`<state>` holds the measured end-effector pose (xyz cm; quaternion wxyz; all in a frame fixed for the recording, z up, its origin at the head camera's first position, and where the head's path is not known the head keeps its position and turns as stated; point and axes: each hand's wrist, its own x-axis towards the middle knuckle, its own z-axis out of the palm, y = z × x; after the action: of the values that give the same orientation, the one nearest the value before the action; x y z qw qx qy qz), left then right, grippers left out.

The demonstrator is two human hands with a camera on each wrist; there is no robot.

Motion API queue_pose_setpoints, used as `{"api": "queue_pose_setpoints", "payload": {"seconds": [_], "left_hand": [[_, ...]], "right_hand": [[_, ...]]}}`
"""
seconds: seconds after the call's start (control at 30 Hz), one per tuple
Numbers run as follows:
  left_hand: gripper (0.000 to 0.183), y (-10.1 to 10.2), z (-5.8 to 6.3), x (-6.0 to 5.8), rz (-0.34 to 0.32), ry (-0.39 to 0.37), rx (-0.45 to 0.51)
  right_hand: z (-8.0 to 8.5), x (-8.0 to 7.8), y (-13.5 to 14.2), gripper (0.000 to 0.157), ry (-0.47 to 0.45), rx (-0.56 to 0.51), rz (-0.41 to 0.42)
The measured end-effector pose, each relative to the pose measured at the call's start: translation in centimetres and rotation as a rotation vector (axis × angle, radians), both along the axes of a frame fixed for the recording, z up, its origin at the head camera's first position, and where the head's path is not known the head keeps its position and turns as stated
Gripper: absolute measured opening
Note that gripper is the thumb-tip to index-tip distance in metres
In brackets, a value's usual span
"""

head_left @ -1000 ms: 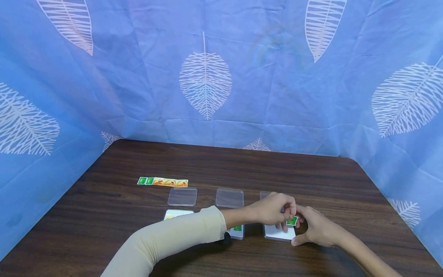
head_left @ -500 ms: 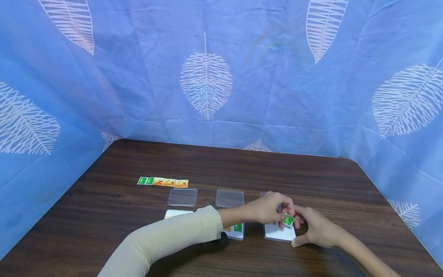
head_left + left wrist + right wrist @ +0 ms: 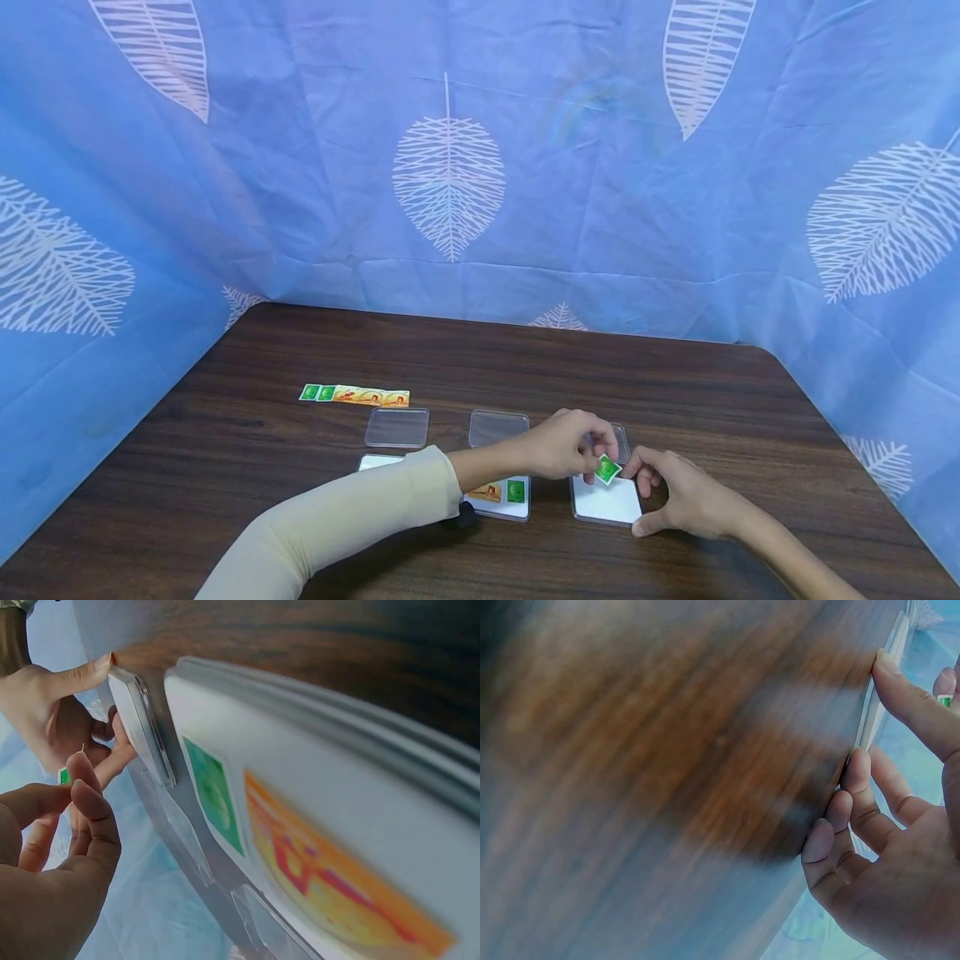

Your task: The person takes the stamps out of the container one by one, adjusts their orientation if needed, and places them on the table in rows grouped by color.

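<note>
My left hand [image 3: 562,446] pinches a small green stamp [image 3: 607,469] with a white border between thumb and fingertips, over the far part of the right-hand shallow clear case [image 3: 607,503]. That case has a plain white surface inside. My right hand [image 3: 686,496] holds the case at its right edge, thumb at the near corner and fingers toward the far side. In the left wrist view the green stamp [image 3: 64,776] is mostly hidden behind my fingers. The middle case [image 3: 504,510] bears an orange stamp [image 3: 486,492] and a green stamp [image 3: 516,492], partly behind my left wrist.
Clear lids lie behind the cases: a left lid [image 3: 397,427], a middle lid [image 3: 498,427] and a right lid [image 3: 621,442], partly covered by my hand. A left case [image 3: 378,462] is mostly under my sleeve. A row of green and orange stamps [image 3: 358,395] lies farther back.
My left hand has drawn left and slightly back with the green stamp, away from my right hand, and the stamp has turned cornerwise. The right hand stays at the case.
</note>
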<state>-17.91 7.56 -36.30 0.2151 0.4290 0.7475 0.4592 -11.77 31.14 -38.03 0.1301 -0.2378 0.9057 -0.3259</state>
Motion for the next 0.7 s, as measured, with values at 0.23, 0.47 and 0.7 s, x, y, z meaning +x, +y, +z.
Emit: {"api": "queue_pose_setpoints", "payload": {"seconds": [0.23,0.47,0.7], "left_hand": [[0.017,-1.1,0.0,-0.5,0.023,-0.051,0.027],[0.019,-2.3,-0.4,-0.8,0.052,-0.021,0.010],[0.022,-3.8,-0.4,-0.9,0.063,-0.057,0.019]], "right_hand": [[0.0,0.0,0.0,0.052,-0.006,0.001,-0.009],[-0.1,0.0,0.1,0.052,0.013,0.005,-0.002],[0.0,0.0,0.0,0.053,0.008,-0.001,-0.004]]}}
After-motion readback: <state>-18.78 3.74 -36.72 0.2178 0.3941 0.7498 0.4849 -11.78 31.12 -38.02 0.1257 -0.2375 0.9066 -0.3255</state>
